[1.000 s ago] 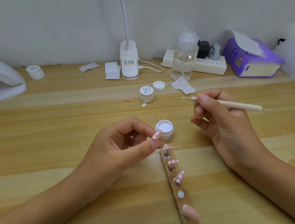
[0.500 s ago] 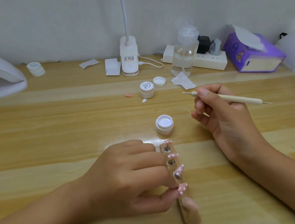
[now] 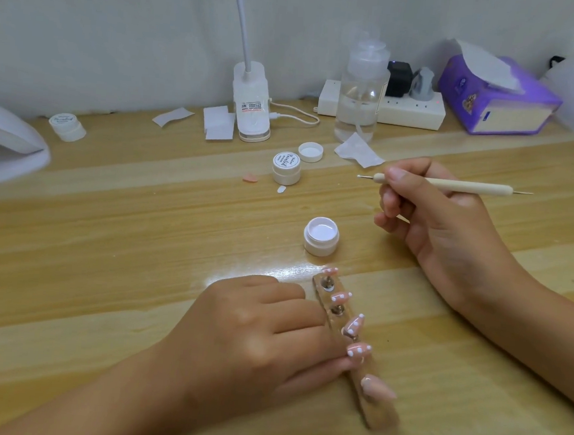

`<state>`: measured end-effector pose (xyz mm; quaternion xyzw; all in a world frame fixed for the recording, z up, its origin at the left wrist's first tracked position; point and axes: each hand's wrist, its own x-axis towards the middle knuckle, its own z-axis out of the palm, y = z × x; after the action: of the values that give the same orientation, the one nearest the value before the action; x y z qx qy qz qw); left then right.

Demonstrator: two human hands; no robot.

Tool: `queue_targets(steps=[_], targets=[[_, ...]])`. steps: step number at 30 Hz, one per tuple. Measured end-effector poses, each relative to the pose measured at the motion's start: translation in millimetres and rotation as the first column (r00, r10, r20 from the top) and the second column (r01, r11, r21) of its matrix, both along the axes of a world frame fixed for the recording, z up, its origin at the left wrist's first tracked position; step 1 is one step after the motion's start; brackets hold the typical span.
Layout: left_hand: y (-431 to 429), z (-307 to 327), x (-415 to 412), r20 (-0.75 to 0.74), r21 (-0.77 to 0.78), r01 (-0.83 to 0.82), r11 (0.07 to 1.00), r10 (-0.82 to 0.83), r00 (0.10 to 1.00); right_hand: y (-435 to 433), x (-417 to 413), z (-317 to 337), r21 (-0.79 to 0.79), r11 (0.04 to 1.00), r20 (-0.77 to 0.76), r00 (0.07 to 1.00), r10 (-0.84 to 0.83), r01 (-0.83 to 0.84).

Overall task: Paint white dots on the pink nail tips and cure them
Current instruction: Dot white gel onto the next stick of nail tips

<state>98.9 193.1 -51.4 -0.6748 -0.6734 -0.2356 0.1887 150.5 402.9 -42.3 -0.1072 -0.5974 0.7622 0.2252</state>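
Your left hand (image 3: pixel 255 335) lies knuckles-up on the table (image 3: pixel 102 271), thumb and forefinger pinching a white-dotted nail tip (image 3: pixel 359 351) seated on the wooden holder strip (image 3: pixel 381 413). Three more pink tips (image 3: pixel 341 296) stand farther along the strip; a plain tip (image 3: pixel 378 389) sits nearer. Far right, your right hand (image 3: pixel 439 229) grips the dotting tool (image 3: pixel 459 186) level above the table. The open jar of white gel (image 3: pixel 322 235) stands just beyond the strip's far end, with the curing lamp (image 3: pixel 6 140) at far left.
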Motion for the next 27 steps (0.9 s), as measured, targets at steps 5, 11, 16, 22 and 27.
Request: queue_targets(steps=[5, 11, 16, 22, 27], targets=[[-5.3, 2.3, -5.9, 0.000, -0.047, 0.072, 0.996, -0.073, 0.997, 0.8, -0.2, -0.4, 0.001, 1.000, 0.002, 1.000, -0.014, 0.014], [-2.1, 4.0, -0.4, 0.049, -0.108, 0.184, 0.977, -0.179, 0.983, 1.3, 0.2, -2.7, 0.038, 0.999, -0.034, 0.999, -0.017, 0.018], [1.3, 0.4, 3.7, 0.121, -0.189, 0.197, 0.962, -0.176, 0.977, 4.6, 0.3, -1.7, 0.157, 0.986, -0.073, 0.996, -0.045, 0.056], [0.6, 4.2, 5.1, 0.083, -0.117, 0.179, 0.977, -0.170, 0.982, 2.0, 0.5, 0.2, 0.357, 0.932, -0.093, 0.995, -0.028, 0.059], [-1.6, 4.7, 6.2, -0.084, 0.003, 0.148, 0.989, -0.148, 0.986, -2.0, 1.0, 0.0, 0.479, 0.878, -0.102, 0.994, 0.040, 0.014]])
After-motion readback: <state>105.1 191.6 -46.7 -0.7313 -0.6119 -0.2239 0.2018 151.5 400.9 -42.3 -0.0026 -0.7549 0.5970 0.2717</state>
